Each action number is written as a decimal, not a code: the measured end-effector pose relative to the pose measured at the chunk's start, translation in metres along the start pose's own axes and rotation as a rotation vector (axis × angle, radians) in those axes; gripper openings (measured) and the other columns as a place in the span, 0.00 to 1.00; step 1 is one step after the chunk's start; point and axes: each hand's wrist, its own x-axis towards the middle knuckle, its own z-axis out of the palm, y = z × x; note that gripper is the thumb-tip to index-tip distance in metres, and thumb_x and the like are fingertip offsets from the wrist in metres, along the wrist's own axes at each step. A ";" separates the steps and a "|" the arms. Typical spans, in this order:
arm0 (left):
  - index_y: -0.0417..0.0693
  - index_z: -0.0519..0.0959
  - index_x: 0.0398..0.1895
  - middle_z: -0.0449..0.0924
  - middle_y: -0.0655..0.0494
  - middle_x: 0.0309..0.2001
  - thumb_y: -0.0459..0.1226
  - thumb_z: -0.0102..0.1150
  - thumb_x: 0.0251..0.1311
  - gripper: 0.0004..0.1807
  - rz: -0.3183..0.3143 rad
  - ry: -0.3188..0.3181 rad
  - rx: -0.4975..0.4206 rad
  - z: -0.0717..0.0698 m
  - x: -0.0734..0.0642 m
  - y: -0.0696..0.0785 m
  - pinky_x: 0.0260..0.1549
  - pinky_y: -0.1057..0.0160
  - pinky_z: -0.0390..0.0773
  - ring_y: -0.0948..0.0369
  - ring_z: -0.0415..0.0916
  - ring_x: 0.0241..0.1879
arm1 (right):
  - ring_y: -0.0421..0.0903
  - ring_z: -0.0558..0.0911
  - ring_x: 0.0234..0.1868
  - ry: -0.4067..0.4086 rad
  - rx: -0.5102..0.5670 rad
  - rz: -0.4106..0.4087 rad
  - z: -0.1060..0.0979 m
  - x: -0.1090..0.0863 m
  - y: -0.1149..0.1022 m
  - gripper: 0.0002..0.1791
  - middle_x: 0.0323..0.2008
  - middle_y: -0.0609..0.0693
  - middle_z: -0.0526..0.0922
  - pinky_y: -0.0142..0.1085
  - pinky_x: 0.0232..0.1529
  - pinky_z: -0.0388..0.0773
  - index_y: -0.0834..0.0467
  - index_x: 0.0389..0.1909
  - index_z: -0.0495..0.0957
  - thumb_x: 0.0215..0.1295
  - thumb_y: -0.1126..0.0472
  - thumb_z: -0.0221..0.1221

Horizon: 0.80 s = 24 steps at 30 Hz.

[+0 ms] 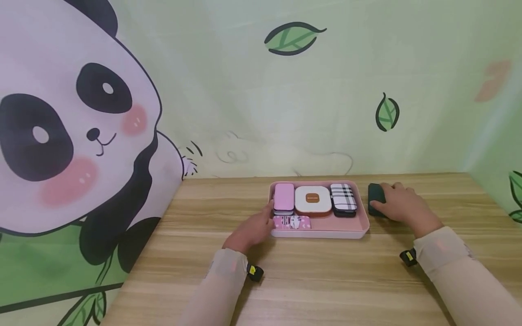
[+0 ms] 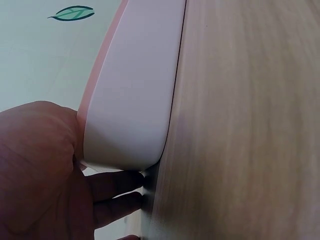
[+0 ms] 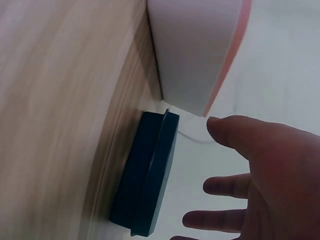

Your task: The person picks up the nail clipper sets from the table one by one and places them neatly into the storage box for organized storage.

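Observation:
My left hand (image 1: pixel 253 230) rests at the front left corner of a shallow pink tray (image 1: pixel 359 225). In the left wrist view its fingers (image 2: pixel 117 185) lie fairly straight beside the tray's pale outer wall (image 2: pixel 131 90); the thumb is hidden. To the tray's right, my right hand (image 1: pixel 403 206) is over the right side of a dark teal case (image 1: pixel 376 199). The right wrist view shows the thumb and fingers spread, apart from the dark teal case (image 3: pixel 145 175), which lies on the table near the tray's outer wall (image 3: pixel 195 50).
Inside the tray are a pink case (image 1: pixel 283 197), a white squarish case (image 1: pixel 302 197) with a brown label, a black-and-white plaid case (image 1: pixel 343 195) and a pink patterned piece (image 1: pixel 303 222). The wooden table (image 1: pixel 326 280) meets a printed cloth backdrop (image 1: pixel 244 90) behind.

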 end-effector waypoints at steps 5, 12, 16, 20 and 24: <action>0.62 0.39 0.82 0.49 0.58 0.80 0.46 0.33 0.75 0.35 0.004 0.001 -0.001 0.000 -0.001 0.000 0.64 0.52 0.67 0.54 0.66 0.60 | 0.79 0.70 0.54 -0.015 0.012 0.009 0.002 0.002 0.001 0.52 0.61 0.82 0.62 0.69 0.48 0.73 0.72 0.73 0.53 0.67 0.33 0.53; 0.63 0.38 0.82 0.46 0.60 0.81 0.46 0.33 0.75 0.35 0.013 -0.003 -0.027 -0.001 -0.001 0.000 0.74 0.50 0.55 0.58 0.62 0.68 | 0.82 0.69 0.55 -0.035 0.011 0.040 0.010 0.010 0.004 0.58 0.61 0.86 0.59 0.70 0.51 0.71 0.73 0.74 0.50 0.64 0.28 0.51; 0.64 0.38 0.82 0.44 0.62 0.81 0.47 0.33 0.75 0.35 0.009 -0.012 -0.036 -0.001 0.000 -0.001 0.75 0.50 0.52 0.59 0.60 0.70 | 0.80 0.70 0.53 -0.042 0.015 0.071 0.013 0.013 0.006 0.55 0.57 0.86 0.62 0.69 0.48 0.73 0.74 0.73 0.51 0.65 0.32 0.52; 0.64 0.38 0.82 0.45 0.62 0.81 0.47 0.34 0.75 0.35 0.006 -0.010 -0.044 0.000 -0.001 -0.001 0.75 0.50 0.54 0.58 0.62 0.67 | 0.80 0.71 0.51 -0.072 0.008 0.092 0.014 0.016 0.005 0.54 0.57 0.87 0.62 0.68 0.48 0.73 0.75 0.72 0.51 0.66 0.34 0.52; 0.62 0.39 0.82 0.45 0.60 0.81 0.46 0.33 0.75 0.35 0.019 -0.001 -0.039 -0.001 -0.002 0.000 0.73 0.51 0.58 0.56 0.63 0.65 | 0.81 0.71 0.53 -0.080 -0.014 0.098 0.017 0.020 0.004 0.53 0.59 0.87 0.62 0.69 0.49 0.73 0.74 0.72 0.51 0.67 0.33 0.50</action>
